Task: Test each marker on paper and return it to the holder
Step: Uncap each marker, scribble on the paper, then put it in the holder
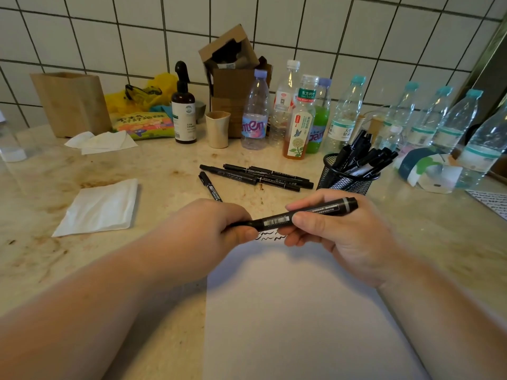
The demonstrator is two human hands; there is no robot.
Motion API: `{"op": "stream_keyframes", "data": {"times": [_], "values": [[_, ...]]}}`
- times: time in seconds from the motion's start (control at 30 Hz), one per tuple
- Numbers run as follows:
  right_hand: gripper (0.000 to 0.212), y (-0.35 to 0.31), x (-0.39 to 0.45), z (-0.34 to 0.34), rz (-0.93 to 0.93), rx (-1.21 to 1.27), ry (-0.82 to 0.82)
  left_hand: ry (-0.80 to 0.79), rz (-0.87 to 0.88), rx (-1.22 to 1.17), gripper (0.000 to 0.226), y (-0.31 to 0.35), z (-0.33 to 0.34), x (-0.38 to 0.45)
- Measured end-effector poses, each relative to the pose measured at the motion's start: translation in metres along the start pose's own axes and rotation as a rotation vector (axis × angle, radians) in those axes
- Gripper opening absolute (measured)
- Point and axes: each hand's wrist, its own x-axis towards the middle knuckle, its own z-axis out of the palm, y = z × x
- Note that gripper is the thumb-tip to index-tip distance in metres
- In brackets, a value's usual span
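Note:
A black marker (277, 221) with a white barcode label lies crosswise between both hands, just above the white paper (296, 311). My left hand (216, 229) grips its left end, and that end is hidden in my fingers. My right hand (337, 229) pinches the barrel near the right end. Black squiggles (270, 235) show on the paper's top edge under the marker. A black mesh holder (346, 179) with several markers stands behind my right hand. Several more black markers (255, 176) lie loose on the counter.
A folded white tissue (98, 208) lies left of the paper. Along the tiled wall stand plastic bottles (255, 113), a brown spray bottle (184, 111), a beige cup (217, 129), cardboard boxes (230, 78) and a wooden box (72, 104). Another scribbled sheet (492, 201) lies at the right edge.

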Motion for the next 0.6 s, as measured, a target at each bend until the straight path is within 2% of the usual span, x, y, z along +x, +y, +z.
{"op": "stream_keyframes", "data": {"times": [0.1,0.23,0.43,0.6], "values": [[0.035,-0.0017,-0.0004,-0.0015,-0.023,0.01,-0.055,-0.036,0.005,-0.034,0.012,0.0019,-0.0013,-0.0012],[0.019,-0.0003,0.0005,-0.0012,-0.099,-0.04,-0.045,-0.07,-0.003,-0.071,0.01,0.0034,-0.0033,-0.0024],[0.035,0.0008,-0.0009,-0.0029,-0.119,-0.072,-0.056,-0.073,0.004,-0.107,0.006,0.0047,-0.0051,-0.0019],[0.026,0.0025,0.0003,-0.0053,-0.112,-0.111,-0.01,-0.092,0.011,-0.086,0.017,0.007,-0.0064,0.0036]]}}
